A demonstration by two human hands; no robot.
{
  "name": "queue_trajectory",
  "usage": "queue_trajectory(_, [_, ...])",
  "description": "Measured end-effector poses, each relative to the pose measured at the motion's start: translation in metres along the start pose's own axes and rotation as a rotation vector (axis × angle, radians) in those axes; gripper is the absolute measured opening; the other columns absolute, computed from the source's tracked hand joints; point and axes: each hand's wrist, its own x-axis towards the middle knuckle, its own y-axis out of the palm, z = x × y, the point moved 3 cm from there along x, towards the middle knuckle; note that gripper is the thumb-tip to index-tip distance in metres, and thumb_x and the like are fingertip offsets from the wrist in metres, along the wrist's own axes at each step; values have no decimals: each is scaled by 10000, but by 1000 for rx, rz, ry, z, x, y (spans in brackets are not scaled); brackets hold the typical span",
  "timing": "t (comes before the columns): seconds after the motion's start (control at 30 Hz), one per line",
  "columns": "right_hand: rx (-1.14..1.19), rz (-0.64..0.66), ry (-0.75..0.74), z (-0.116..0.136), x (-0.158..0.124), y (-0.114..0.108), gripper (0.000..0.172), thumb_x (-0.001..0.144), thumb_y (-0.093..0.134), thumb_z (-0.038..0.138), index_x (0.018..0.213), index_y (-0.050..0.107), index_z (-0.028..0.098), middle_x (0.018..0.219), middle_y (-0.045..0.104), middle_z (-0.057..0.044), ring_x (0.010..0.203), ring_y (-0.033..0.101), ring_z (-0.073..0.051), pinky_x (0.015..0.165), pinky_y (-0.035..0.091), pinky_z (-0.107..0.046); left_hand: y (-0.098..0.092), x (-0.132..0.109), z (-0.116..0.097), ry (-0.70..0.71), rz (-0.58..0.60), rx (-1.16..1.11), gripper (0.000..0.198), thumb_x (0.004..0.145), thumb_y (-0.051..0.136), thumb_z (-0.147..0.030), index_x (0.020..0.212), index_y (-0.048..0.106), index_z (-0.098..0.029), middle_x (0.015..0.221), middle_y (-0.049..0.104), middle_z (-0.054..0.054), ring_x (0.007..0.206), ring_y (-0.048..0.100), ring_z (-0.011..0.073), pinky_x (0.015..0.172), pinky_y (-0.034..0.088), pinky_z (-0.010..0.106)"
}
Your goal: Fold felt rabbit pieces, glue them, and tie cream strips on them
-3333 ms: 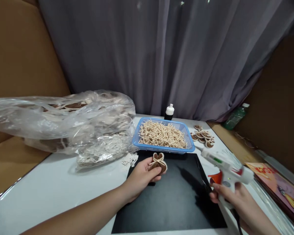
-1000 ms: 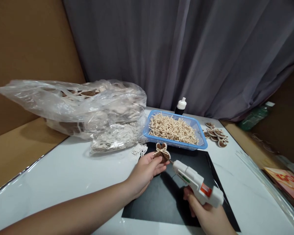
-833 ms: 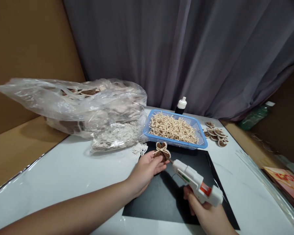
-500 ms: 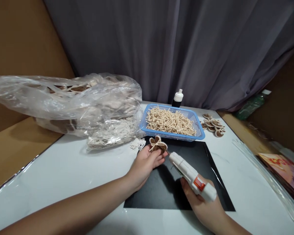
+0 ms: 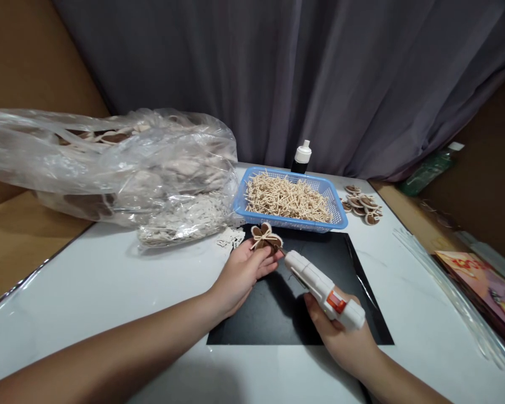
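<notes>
My left hand is closed on a brown flower piece with pale edging and a cream bow, held above the black mat. In my right hand is a white glue gun with an orange patch. Its nozzle points up and left and meets the right side of the flower; whether it touches is too small to tell. Behind my hands a blue basket holds many short cream bows.
Large clear plastic bags lie at the left. A white-capped bottle stands behind the basket. Finished-looking flower pieces are piled right of it. Clear sticks, a colourful booklet and a green bottle are at the right.
The whole view has shifted slightly, so things appear a little higher and further left. Both hands keep their holds, and the nozzle remains beside the flower.
</notes>
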Motion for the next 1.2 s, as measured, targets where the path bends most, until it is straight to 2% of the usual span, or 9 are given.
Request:
queue_trajectory(0.2, [66,12,55,2,0,0,148,790,532,314,698,511,201,498,382,51,415,337,-97,391,322,-221,0,0,0,5,8,2,128,786,583,-251,892,617,-189,946,687,33,926,632,150,751,491,212])
queue_trajectory(0.43, [152,-118,126,-1,-1,4,227,773,538,415,699,513,202,467,373,56,380,337,-102,372,318,-235,0,1,0,10,12,2,120,782,581,-258,877,621,-195,952,692,27,933,633,150,753,490,212])
queue_trajectory(0.53, [113,-53,94,-1,0,3,175,788,529,362,723,515,200,501,384,49,413,348,-103,397,328,-233,1,1,0,10,8,7,120,783,577,-254,879,620,-196,935,690,22,928,629,147,746,487,209])
queue_trajectory(0.63, [38,15,28,2,0,0,166,794,526,296,663,475,207,500,375,52,423,339,-96,396,313,-221,1,0,-1,6,-14,12,138,767,592,-249,888,612,-186,928,683,32,900,629,149,753,487,226])
queue_trajectory(0.77, [-12,22,-23,4,0,-2,168,790,526,262,645,456,212,506,408,48,428,362,-98,386,307,-214,2,0,-2,-2,-16,8,157,760,599,-246,900,605,-174,969,674,52,860,630,143,753,487,236])
queue_trajectory(0.97, [23,21,4,3,0,0,161,790,532,293,663,481,208,489,394,54,409,353,-96,375,306,-214,2,0,-2,-6,-23,2,159,754,611,-239,897,604,-170,939,677,49,854,630,143,737,486,230])
queue_trajectory(1.2, [122,-143,129,3,-2,4,261,768,535,412,619,482,204,447,379,50,374,352,-98,357,305,-227,0,0,0,12,12,4,114,795,569,-252,884,619,-201,942,691,21,916,635,141,747,488,209])
